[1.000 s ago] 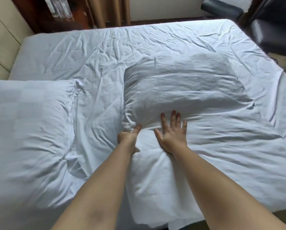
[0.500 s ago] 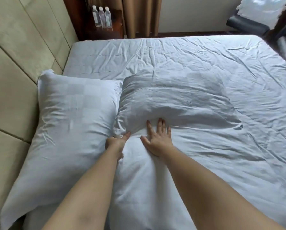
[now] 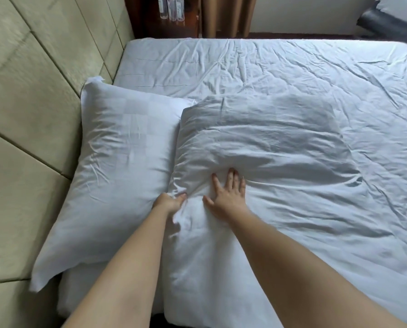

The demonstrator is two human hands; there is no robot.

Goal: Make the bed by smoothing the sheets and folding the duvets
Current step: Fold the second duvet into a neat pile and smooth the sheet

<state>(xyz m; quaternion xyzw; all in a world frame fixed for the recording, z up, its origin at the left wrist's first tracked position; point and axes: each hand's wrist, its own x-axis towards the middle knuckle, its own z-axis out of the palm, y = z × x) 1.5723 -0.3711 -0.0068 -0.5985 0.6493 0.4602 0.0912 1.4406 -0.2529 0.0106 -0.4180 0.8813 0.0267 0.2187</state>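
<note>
A wrinkled white sheet (image 3: 280, 74) covers the bed. A second white layer, the duvet (image 3: 292, 221), lies over a pillow-shaped bulge (image 3: 264, 138) in the middle. My left hand (image 3: 168, 202) pinches the duvet's edge at the bulge's near left corner. My right hand (image 3: 227, 197) lies flat with spread fingers on the cloth just below the bulge. A white checked pillow (image 3: 108, 166) lies to the left, against the headboard.
A beige padded headboard (image 3: 27, 119) fills the left side. Beyond the bed stand a dark wooden nightstand with water bottles (image 3: 170, 8), brown curtains (image 3: 226, 15) and a dark chair (image 3: 387, 22) at the far right.
The view has swung left, bringing the headboard and the whole left pillow into sight. Both hands keep their places on the cloth at the bulge's near edge.
</note>
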